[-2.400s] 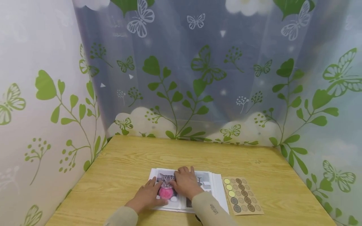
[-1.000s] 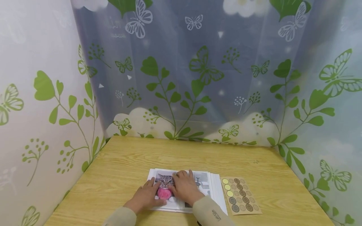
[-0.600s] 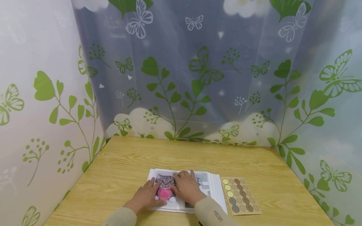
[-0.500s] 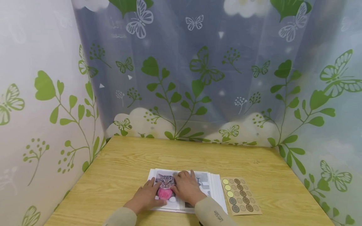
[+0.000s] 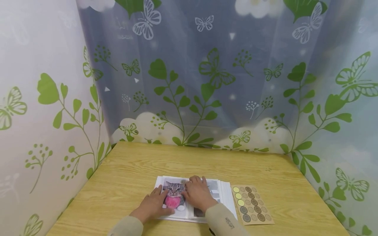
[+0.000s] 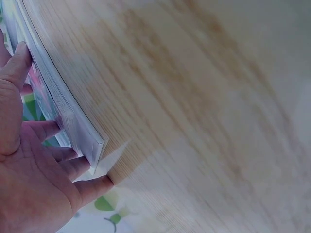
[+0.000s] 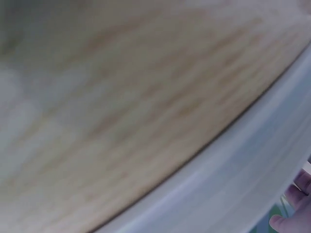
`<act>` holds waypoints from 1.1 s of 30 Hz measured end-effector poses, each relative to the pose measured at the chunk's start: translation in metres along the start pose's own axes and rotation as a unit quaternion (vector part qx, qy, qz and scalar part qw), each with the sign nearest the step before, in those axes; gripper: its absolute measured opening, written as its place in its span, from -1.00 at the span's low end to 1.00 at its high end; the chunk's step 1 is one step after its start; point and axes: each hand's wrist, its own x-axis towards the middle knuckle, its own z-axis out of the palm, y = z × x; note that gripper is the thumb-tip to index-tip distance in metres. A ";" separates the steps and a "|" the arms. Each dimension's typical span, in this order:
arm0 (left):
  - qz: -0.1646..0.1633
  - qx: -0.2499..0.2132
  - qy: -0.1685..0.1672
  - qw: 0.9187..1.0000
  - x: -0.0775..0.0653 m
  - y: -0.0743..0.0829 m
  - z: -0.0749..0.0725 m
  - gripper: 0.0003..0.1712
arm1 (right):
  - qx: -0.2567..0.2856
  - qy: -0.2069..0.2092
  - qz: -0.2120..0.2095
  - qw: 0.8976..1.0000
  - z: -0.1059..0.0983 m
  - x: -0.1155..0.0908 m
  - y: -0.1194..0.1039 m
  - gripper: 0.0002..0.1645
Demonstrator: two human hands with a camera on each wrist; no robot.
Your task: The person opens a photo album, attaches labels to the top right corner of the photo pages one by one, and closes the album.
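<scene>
An open photo album [image 5: 177, 214] lies on the table near its front side. Its left page bears a cat picture [image 5: 174, 190] with a pink patch below the cat's head. A small round sticker [image 5: 183, 181] shows at the picture's top right. My left hand [image 5: 152, 203] rests over the album's left edge, fingers spread; the left wrist view shows fingertips against the page edges and the table. My right hand [image 5: 199, 193] lies across the album's middle, thumb on the cat picture, covering part of the grey picture [image 5: 214, 190] on the right page. Neither hand grips anything.
A brown sheet of round stickers [image 5: 252, 205], some yellow and some dark, lies just right of the album. The wood-grain table [image 5: 133, 164] reaches back to a curtain [image 5: 183, 108] printed with leaves and butterflies, which also hangs at both sides.
My right hand has slid slightly to the right, uncovering the round sticker and more of the cat picture. My left hand keeps its place on the page edge.
</scene>
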 end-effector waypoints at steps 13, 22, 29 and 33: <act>0.000 -0.004 0.001 1.000 0.001 0.000 0.000 0.02 | 0.009 0.010 0.017 1.000 0.006 0.009 0.000 -0.47; 0.005 0.000 0.002 1.000 0.001 0.001 0.001 -0.01 | -0.014 -0.045 0.015 0.999 0.005 0.011 -0.014 -0.26; 0.001 -0.003 0.001 1.000 0.001 0.001 0.000 -0.01 | -0.019 -0.040 0.010 0.999 0.006 0.009 -0.015 -0.27; 0.002 -0.002 0.005 1.000 0.000 0.001 0.000 0.00 | -0.023 -0.025 -0.001 0.999 0.007 0.005 -0.013 -0.28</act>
